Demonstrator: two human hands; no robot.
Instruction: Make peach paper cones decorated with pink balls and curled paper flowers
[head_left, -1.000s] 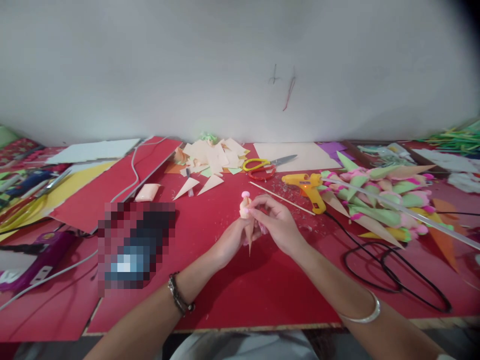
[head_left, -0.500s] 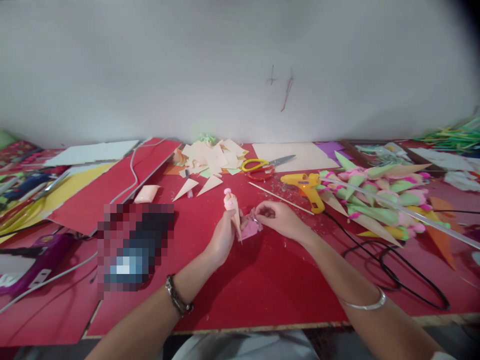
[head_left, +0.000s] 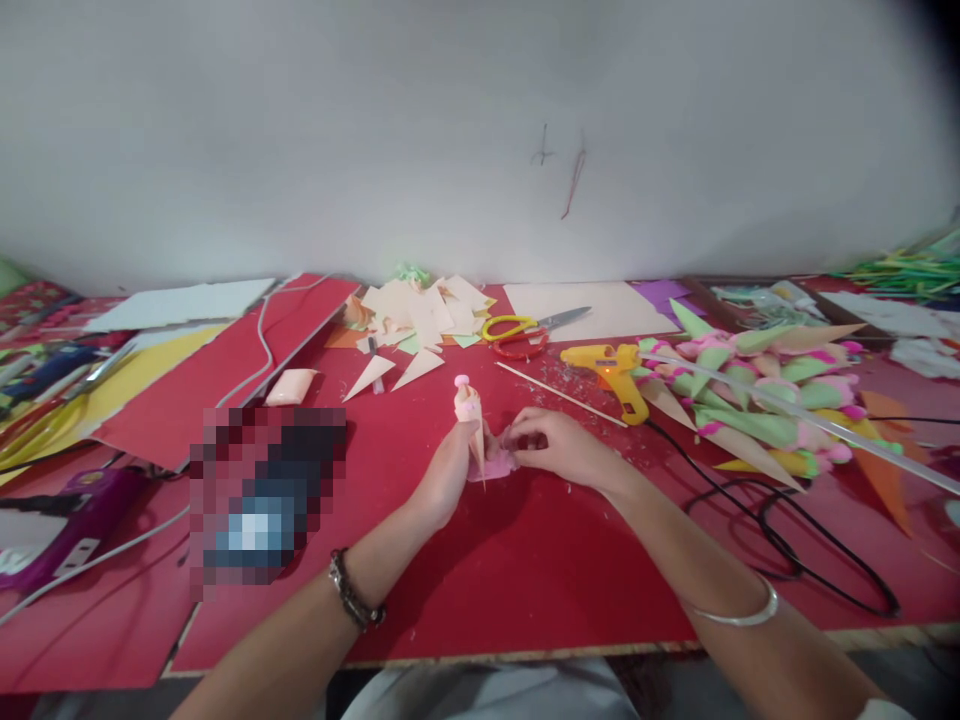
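Upright in my left hand is a small peach paper cone, its tip pointing down, with peach clay-like stuff and a pink ball on top. A crumpled pink plastic wrapper spreads just behind and right of the cone, between both hands. The fingertips of my right hand pinch that wrapper at its right side. What the left fingers do behind the cone is partly hidden.
A yellow glue gun lies right of a thin wooden stick. Finished cones are piled at the right. Scissors, paper scraps, two flat cones and a peach packet lie farther back.
My right hand has left the top of the cone and moved down and right to the pink wrapper. My left hand shifted the cone left, then slightly back right.
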